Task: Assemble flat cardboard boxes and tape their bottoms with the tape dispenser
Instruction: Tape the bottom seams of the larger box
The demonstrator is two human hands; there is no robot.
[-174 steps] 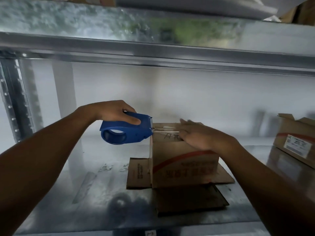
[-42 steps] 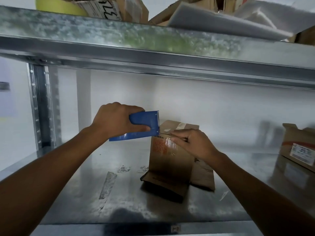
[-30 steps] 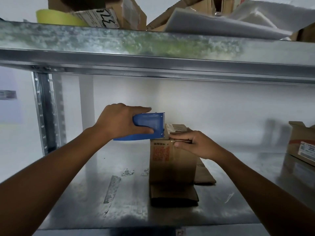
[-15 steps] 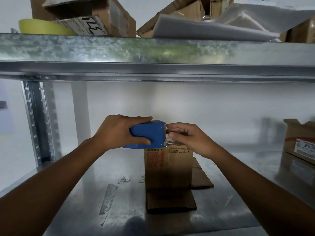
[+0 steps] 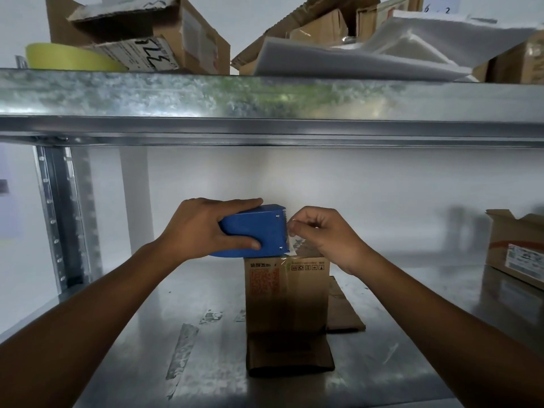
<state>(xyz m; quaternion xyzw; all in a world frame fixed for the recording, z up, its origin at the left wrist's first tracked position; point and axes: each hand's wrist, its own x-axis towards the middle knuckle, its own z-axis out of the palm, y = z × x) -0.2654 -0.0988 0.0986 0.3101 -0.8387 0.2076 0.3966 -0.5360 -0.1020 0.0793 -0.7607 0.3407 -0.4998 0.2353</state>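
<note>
cardboard box [image 5: 287, 293] turned since the first view — its narrow printed end now faces the camera, where the long side with the red stripe did. right grip [image 5: 323, 237] no longer lies flat on the box top; its fingers now curl and pinch clear tape [image 5: 292, 245] at the blade of the tape dispenser [image 5: 256, 231]. left grip [image 5: 203, 228] has rolled the dispenser — hollow ring side gone from view, plain back showing.

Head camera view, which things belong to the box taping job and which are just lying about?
In use: left hand, blue tape dispenser, right hand, tape end, cardboard box.
Lying about: labelled box at right, yellow roll, foam sheets, tape scraps.
</note>
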